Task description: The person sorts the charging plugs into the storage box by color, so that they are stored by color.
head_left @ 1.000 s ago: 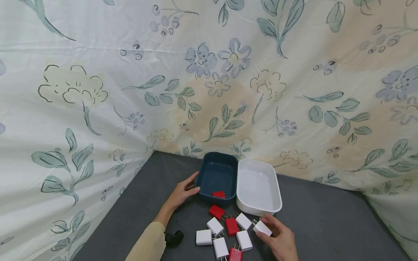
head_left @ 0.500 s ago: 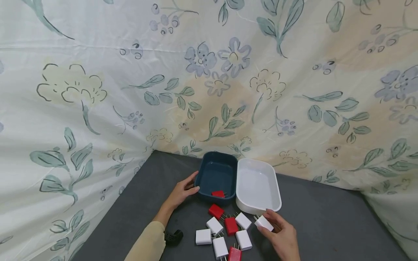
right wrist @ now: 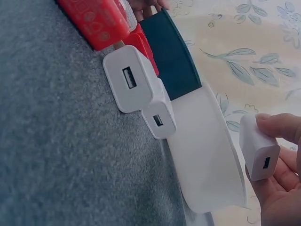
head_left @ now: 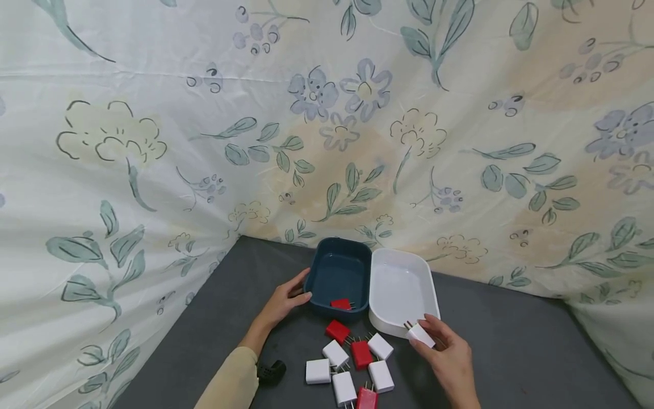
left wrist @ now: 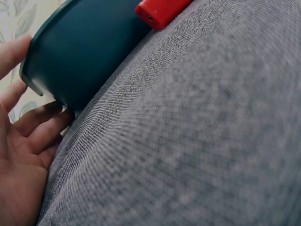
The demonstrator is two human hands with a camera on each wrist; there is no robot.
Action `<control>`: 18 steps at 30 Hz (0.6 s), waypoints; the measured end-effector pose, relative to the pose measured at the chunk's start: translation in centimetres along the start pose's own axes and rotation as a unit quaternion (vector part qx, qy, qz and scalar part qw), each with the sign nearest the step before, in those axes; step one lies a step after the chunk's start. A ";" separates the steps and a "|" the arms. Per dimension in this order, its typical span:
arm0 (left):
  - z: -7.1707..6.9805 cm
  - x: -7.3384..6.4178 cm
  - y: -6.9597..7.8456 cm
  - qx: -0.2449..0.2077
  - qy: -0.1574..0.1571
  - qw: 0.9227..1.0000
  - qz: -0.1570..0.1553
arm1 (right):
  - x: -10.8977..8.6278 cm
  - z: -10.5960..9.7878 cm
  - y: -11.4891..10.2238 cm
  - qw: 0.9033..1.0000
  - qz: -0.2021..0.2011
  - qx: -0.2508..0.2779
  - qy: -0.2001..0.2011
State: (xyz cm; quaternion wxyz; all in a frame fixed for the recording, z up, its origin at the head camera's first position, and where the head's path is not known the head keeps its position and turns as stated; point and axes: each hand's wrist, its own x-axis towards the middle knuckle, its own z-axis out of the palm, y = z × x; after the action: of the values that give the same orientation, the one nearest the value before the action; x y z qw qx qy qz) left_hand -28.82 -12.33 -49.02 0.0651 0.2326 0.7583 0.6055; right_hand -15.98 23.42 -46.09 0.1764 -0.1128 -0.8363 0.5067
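A floral-printed cloth (head_left: 219, 119) hangs behind the white rectangular tray (head_left: 401, 289) and out to either side of it. The tray stands on a dark grey cloth-covered tabletop (head_left: 506, 341). A dark teal rectangular tray (head_left: 339, 268) touches the white tray's left side.

A cream sleeve (head_left: 230, 378) covers the left forearm, nearer the person than the white tray and well to its left. The left hand (head_left: 283, 301) is at the teal tray's outer side, the one facing away from the white tray; its thumb and fingers are apart, resting against the teal wall. The right hand (head_left: 452, 358) is at the white tray's near right corner, thumb and fingers pinching a white USB wall charger (head_left: 421, 336). That charger is lifted clear of the tabletop, its prongs pointing toward the white tray.

In front of the white tray and mostly to its left lie five white USB chargers (head_left: 318, 371) and three red plug chargers (head_left: 362, 355), close together and turned different ways. Another red charger (head_left: 340, 304) lies inside the teal tray, left of the white one. A small black curved object (head_left: 272, 373) sits beside the left wrist, well left of the white tray. Smallest is the held charger's USB port (right wrist: 266, 162), facing away from the white tray.
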 end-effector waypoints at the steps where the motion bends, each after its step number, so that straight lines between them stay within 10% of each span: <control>1: 0.0 0.0 0.0 0.000 0.000 1.000 0.000 | 0.1 0.1 -0.1 1.000 0.000 -0.003 0.002; 18: -0.1 0.0 0.2 0.002 -0.002 1.000 0.002 | 1.5 1.4 0.0 0.998 -0.049 -0.033 0.035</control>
State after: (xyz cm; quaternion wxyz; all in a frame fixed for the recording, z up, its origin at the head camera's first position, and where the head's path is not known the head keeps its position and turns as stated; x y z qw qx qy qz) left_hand -28.76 -12.34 -48.81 0.0646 0.2351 0.7590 0.6037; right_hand -17.94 22.84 -46.40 0.2263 -0.0957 -0.8504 0.4652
